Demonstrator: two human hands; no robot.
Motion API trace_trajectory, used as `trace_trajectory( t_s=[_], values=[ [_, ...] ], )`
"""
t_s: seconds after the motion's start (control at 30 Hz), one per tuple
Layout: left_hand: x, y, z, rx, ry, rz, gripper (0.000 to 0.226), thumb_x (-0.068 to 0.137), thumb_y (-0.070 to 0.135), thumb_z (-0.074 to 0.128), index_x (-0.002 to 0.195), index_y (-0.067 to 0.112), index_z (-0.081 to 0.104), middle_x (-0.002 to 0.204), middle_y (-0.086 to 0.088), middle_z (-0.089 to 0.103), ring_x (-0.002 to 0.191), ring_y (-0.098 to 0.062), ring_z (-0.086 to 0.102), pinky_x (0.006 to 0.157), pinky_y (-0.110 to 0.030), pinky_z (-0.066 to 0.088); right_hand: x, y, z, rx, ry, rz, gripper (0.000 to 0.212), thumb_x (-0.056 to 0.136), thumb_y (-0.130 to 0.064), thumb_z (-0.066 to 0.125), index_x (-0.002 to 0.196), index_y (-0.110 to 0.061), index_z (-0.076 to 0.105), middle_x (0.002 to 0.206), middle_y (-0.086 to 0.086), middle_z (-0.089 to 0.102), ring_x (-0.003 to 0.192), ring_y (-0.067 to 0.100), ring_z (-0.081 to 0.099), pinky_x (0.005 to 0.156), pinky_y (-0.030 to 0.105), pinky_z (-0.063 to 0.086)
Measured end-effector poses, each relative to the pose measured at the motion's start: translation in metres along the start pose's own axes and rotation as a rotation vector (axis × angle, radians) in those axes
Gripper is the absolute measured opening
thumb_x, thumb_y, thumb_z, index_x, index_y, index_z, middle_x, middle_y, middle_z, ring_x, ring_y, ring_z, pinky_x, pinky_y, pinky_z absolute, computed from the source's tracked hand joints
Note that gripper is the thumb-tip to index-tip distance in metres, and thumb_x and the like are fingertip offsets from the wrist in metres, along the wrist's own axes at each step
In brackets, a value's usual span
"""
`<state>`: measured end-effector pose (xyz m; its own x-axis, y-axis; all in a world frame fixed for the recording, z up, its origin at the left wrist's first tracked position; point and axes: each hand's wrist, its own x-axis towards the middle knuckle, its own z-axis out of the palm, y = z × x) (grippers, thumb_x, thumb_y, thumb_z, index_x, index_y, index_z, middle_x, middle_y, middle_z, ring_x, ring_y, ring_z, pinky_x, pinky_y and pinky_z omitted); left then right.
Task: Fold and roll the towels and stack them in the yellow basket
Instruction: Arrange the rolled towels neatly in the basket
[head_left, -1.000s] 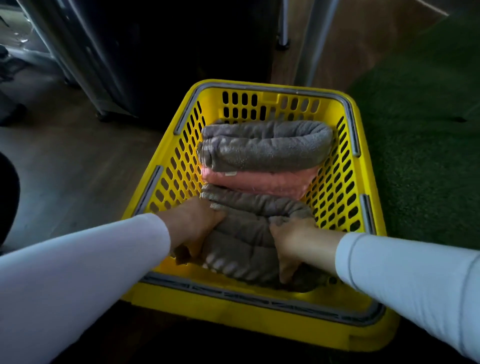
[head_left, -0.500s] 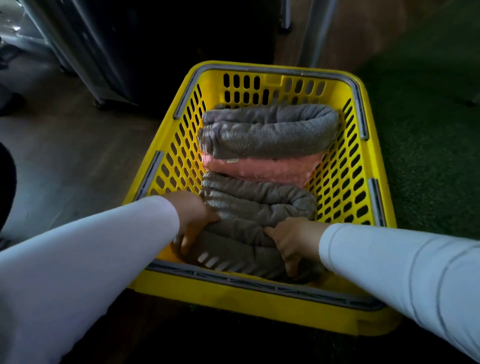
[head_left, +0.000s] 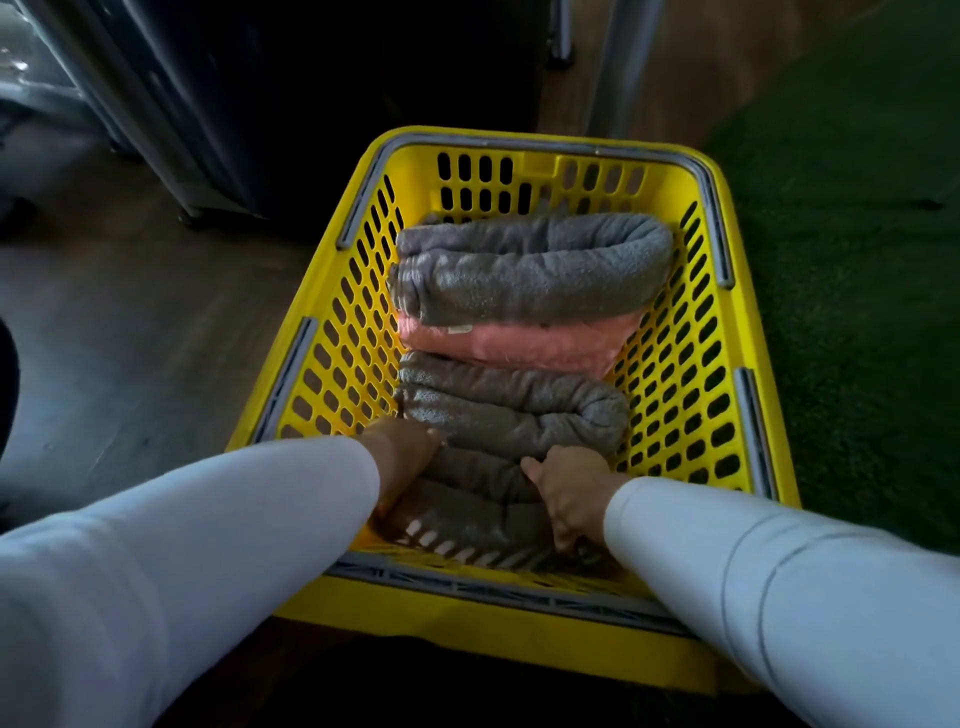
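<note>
Down at the near end of the yellow basket (head_left: 332, 364), both hands are on the near grey towel (head_left: 467, 519). The left hand (head_left: 402, 467) wraps over the towel's left end, thumb on top and fingers reaching down beside the basket wall. The right hand (head_left: 566, 493) grips its right part, thumb on top and fingers curled down into the cloth. Both arms wear pale long sleeves.

Just behind the hands lies a grey roll (head_left: 509, 410), touching the towel they hold (whether the two are one piece of cloth I cannot tell). Behind that comes a pink towel (head_left: 509, 345), lying crosswise and pressed between its neighbours. A small pale tag (head_left: 460, 329) sits at its far edge, too small to read. A far grey towel (head_left: 530, 265), rolled thick, lies partly over the pink one, close to the far wall.

The basket has slotted yellow sides and grey strips along its rim. It stands on a wooden floor (head_left: 130, 338), with a green mat (head_left: 857, 260) along its right side. A dark cabinet (head_left: 311, 78) and a metal leg (head_left: 618, 67) stand beyond it.
</note>
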<state>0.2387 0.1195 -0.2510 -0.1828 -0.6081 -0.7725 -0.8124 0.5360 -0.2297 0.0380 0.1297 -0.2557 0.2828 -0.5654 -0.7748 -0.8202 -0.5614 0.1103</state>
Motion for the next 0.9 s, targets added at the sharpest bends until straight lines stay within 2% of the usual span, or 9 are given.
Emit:
trace_trajectory(
  t_s=[0.1,0.17,0.3,0.4,0.5,0.6,0.67,0.77,0.9],
  values=[
    [0.005,0.000,0.001,-0.135,-0.074,-0.055,0.104,0.060,0.025,0.093,0.143,0.016,0.031,0.135,-0.010,0.053,0.120,-0.030,0.056,0.101,-0.042,0.049,0.000,0.006,-0.004,0.126,-0.068,0.026,0.134,0.055,-0.041,0.095,0.157,-0.026,0.008,0.145,0.017,0.032,0.132,0.038,0.042,0.105,0.046,0.045],
    [0.010,-0.003,0.000,-0.241,-0.132,-0.076,0.107,0.064,0.019,0.091,0.148,0.018,0.025,0.137,-0.011,0.052,0.119,-0.030,0.057,0.098,-0.041,0.051,-0.004,0.014,-0.012,0.193,-0.143,0.034,0.135,0.057,-0.037,0.095,0.157,-0.026,0.004,0.154,0.016,0.027,0.137,0.039,0.038,0.107,0.047,0.043],
    [0.018,-0.010,0.004,-0.340,-0.240,-0.085,0.103,0.073,0.028,0.085,0.150,0.022,0.017,0.123,-0.011,0.064,0.092,-0.022,0.069,0.083,-0.036,0.059,-0.011,0.021,-0.020,0.215,-0.216,0.036,0.118,0.075,-0.030,0.085,0.159,-0.018,0.003,0.160,0.012,0.025,0.140,0.035,0.036,0.102,0.039,0.042],
    [0.018,-0.012,0.003,-0.333,-0.286,-0.090,0.087,0.076,0.034,0.083,0.146,0.018,0.034,0.123,-0.007,0.064,0.094,-0.020,0.067,0.083,-0.033,0.058,-0.006,0.018,-0.001,0.324,-0.098,0.086,0.086,0.088,-0.020,0.069,0.155,-0.020,0.015,0.155,0.019,0.027,0.134,0.042,0.040,0.102,0.046,0.042],
    [0.011,-0.010,0.001,-0.228,-0.257,-0.086,0.073,0.077,0.043,0.079,0.138,0.020,0.048,0.120,-0.003,0.063,0.092,-0.021,0.063,0.072,-0.029,0.051,-0.008,0.013,0.008,0.347,-0.060,0.096,0.104,0.080,-0.007,0.077,0.155,-0.027,0.007,0.152,0.021,0.020,0.131,0.044,0.042,0.100,0.047,0.045],
    [0.007,-0.008,0.003,-0.161,-0.239,-0.036,0.065,0.082,0.041,0.075,0.138,0.019,0.049,0.122,-0.004,0.063,0.092,-0.021,0.060,0.073,-0.030,0.048,-0.014,0.013,0.000,0.377,-0.104,0.079,0.122,0.069,-0.016,0.089,0.155,-0.022,0.004,0.152,0.016,0.031,0.132,0.037,0.044,0.102,0.044,0.046],
    [0.010,-0.010,0.002,-0.212,-0.274,-0.042,0.058,0.087,0.035,0.071,0.137,0.017,0.050,0.120,-0.005,0.064,0.097,-0.021,0.063,0.079,-0.029,0.052,-0.018,0.016,-0.009,0.334,-0.162,0.117,0.111,0.069,-0.027,0.090,0.153,-0.014,0.019,0.150,0.011,0.041,0.131,0.033,0.048,0.101,0.038,0.047],
    [0.016,-0.012,-0.001,-0.292,-0.325,-0.061,0.050,0.089,0.032,0.069,0.135,0.018,0.053,0.112,-0.003,0.067,0.095,-0.018,0.065,0.079,-0.026,0.054,-0.023,0.019,-0.021,0.290,-0.257,0.132,0.089,0.077,-0.036,0.084,0.149,-0.009,0.039,0.146,0.007,0.049,0.125,0.028,0.054,0.085,0.030,0.046],
    [0.017,-0.011,-0.005,-0.283,-0.343,-0.060,0.041,0.089,0.032,0.068,0.125,0.015,0.060,0.088,0.001,0.061,0.079,-0.016,0.058,0.072,-0.025,0.049,-0.020,0.021,-0.021,0.278,-0.260,0.173,0.095,0.073,-0.030,0.086,0.151,-0.010,0.035,0.146,0.009,0.049,0.117,0.029,0.059,0.078,0.032,0.049]
  ],
)
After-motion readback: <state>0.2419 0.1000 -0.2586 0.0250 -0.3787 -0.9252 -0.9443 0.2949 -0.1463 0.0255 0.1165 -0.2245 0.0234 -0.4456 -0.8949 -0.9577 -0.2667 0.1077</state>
